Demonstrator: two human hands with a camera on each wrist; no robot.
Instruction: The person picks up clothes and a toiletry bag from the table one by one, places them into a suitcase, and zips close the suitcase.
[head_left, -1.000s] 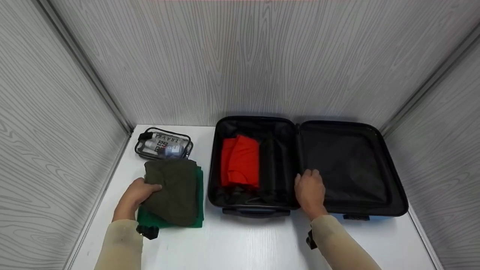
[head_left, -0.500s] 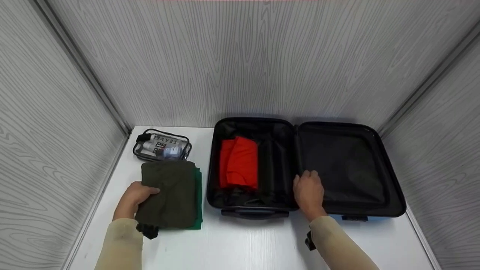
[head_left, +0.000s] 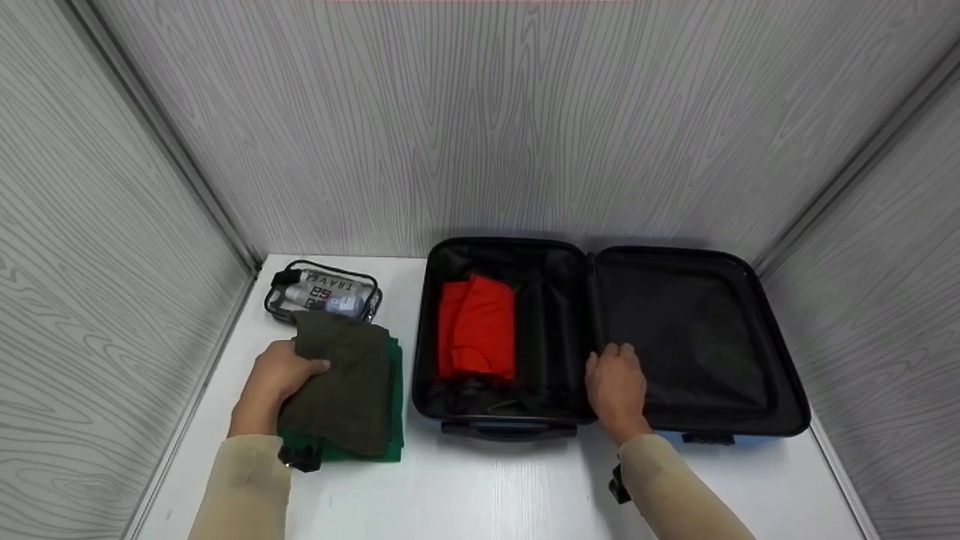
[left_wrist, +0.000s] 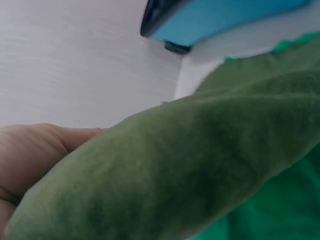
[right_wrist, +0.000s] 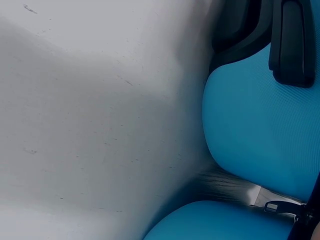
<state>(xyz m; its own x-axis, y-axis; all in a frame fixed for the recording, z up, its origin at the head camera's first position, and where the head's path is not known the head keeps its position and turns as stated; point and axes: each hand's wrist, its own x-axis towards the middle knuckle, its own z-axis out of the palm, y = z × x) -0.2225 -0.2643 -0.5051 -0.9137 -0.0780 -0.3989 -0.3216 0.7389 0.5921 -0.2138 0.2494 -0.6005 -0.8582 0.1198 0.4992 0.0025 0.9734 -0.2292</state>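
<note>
My left hand (head_left: 281, 373) grips the left side of a folded dark olive garment (head_left: 349, 390), thumb on top. That side is raised in the left wrist view, where the olive cloth (left_wrist: 165, 160) bulges over green cloth. Beneath it, a folded green garment (head_left: 396, 420) shows along the right and near edges. My right hand (head_left: 617, 390) holds the near end of the inner rim where the two halves of an open suitcase (head_left: 555, 352) meet; its fingertips are hidden. A folded red garment (head_left: 484, 330) lies in the suitcase's left half.
Behind the olive garment lies a clear travel pouch (head_left: 330, 292) with bottles inside. The suitcase's right half (head_left: 690, 330) lies flat, black inside, with a blue shell (right_wrist: 260, 115) in the right wrist view. Grey wood-grain walls (head_left: 510, 127) enclose the white table (head_left: 480, 495).
My left hand has shifted away from me and slightly right with the olive garment's left side, baring green cloth at the near left. My right hand keeps its place on the suitcase.
</note>
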